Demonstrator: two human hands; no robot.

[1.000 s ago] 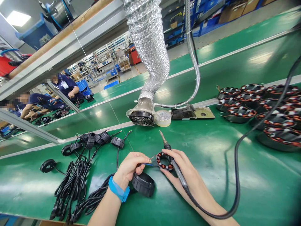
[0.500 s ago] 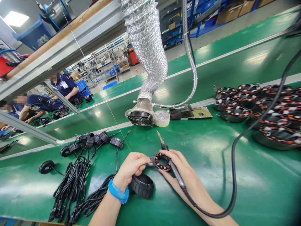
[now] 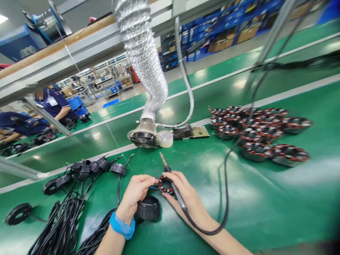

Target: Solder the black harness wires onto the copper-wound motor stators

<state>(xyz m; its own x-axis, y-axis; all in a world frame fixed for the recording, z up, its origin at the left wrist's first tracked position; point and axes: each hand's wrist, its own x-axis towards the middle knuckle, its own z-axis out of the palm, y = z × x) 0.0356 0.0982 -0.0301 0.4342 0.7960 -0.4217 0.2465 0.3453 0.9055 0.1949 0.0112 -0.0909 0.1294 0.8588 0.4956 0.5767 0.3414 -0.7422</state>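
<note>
My left hand [image 3: 135,194], with a blue wristband, pinches a thin blue wire at the edge of a small copper-wound stator ring [image 3: 165,185]. My right hand [image 3: 186,193] cradles that ring from the right and also grips a soldering iron [image 3: 172,184]; the iron's tip points up and away from me, and its black cord loops off to the right. A black round cap [image 3: 148,208] lies on the green mat just below my left hand.
Black ring parts with bundled black cables [image 3: 66,219] lie at the left. Several wound stators [image 3: 260,131] sit in a group at the right. A foil fume duct with a fan mouth [image 3: 142,136] and a tape roll [image 3: 165,139] stand behind. Other people sit at the far left.
The view has swung to the right and pulled back, so everything sits further left in frame. Both hands keep the same hold on the ring, the wire and the iron.
</note>
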